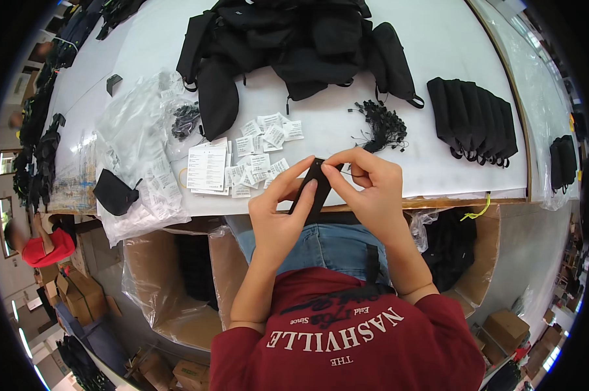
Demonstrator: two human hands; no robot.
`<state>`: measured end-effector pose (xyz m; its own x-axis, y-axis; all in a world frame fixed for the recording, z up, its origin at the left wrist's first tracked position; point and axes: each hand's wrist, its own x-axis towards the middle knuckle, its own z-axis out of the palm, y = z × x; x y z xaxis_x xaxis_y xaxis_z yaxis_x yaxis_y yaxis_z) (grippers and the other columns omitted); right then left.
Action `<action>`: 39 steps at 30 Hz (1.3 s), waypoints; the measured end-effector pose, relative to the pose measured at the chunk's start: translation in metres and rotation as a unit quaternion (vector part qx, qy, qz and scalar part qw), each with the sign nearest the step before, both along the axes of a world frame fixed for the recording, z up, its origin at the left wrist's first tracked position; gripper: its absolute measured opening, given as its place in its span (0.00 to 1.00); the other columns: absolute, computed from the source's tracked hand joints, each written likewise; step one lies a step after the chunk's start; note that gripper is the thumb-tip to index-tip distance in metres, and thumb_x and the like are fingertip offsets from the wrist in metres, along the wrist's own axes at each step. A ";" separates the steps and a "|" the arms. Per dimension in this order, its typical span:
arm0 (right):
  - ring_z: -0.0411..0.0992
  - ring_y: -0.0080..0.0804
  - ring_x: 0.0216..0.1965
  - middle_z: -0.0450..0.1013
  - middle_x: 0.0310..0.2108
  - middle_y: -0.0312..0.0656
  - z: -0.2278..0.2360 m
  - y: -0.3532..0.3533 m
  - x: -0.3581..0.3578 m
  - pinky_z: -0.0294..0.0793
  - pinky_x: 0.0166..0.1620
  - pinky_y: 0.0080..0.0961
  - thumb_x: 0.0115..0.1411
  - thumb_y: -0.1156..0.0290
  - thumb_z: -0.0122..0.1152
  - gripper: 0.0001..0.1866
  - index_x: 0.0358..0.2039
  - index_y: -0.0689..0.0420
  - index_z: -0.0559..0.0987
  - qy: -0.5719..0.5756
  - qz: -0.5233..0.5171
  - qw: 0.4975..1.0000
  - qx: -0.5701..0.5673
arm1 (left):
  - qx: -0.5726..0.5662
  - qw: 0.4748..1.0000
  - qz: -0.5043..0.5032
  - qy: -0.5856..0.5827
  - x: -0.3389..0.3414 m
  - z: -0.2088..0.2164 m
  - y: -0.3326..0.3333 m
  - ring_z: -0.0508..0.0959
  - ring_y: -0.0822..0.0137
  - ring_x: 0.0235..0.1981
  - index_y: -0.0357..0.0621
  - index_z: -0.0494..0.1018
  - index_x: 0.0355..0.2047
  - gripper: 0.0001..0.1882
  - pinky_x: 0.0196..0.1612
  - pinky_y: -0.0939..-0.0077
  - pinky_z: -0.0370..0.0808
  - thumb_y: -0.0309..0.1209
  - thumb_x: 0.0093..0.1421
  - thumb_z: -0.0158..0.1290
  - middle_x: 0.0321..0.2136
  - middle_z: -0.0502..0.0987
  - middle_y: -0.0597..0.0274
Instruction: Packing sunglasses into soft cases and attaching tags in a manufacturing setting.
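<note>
My left hand [279, 212] is closed round a narrow, flat black piece [315, 203], thumb on its face and fingers behind, just over the table's front edge. What kind of piece it is, I cannot make out. At its top end my right hand [372, 192] pinches with thumb and forefinger, and a short thin black cord [354, 174] shows by those fingers. Beyond the right hand lies a tangled bunch of black tag strings [384, 124]. White printed labels [260, 163] are spread left of the held piece, beside a stack of white printed cards [207, 167].
Black fabric pouches [275, 39] are heaped at the back; several more lie in a row [473, 120] at right. Clear plastic bags [134, 130] and a single black pouch [116, 192] are at left. Open cartons [154, 280] stand under the front edge. A person in red [50, 246] is far left.
</note>
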<state>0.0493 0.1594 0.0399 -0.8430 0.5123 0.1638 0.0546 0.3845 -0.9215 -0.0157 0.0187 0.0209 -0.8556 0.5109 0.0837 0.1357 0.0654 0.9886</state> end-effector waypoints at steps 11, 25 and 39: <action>0.58 0.14 0.15 0.63 0.12 0.31 -0.016 0.000 0.001 0.56 0.19 0.15 0.56 0.71 0.62 0.07 0.33 0.60 0.76 -0.002 0.010 0.995 -0.100 | -0.098 0.967 0.008 0.236 0.004 -0.011 0.003 0.78 0.69 0.23 0.44 0.77 0.46 0.18 0.28 0.81 0.74 0.20 0.54 0.57 0.28 0.80 0.58; 0.66 0.14 0.17 0.69 0.17 0.32 -0.038 0.013 0.008 0.67 0.22 0.12 0.62 0.66 0.58 0.10 0.34 0.61 0.75 -0.103 0.191 0.870 -0.443 | 0.055 0.982 -0.080 -0.163 0.002 -0.025 -0.004 0.74 0.78 0.25 0.37 0.69 0.36 0.04 0.25 0.87 0.71 0.25 0.64 0.49 0.26 0.74 0.65; 0.66 0.16 0.15 0.69 0.20 0.34 -0.056 0.025 0.031 0.66 0.20 0.14 0.61 0.70 0.55 0.08 0.30 0.62 0.75 -0.051 0.158 0.885 -0.436 | -0.091 0.975 -0.190 -0.071 -0.080 -0.087 0.135 0.77 0.65 0.30 0.41 0.70 0.48 0.19 0.32 0.72 0.73 0.35 0.58 0.54 0.29 0.78 0.57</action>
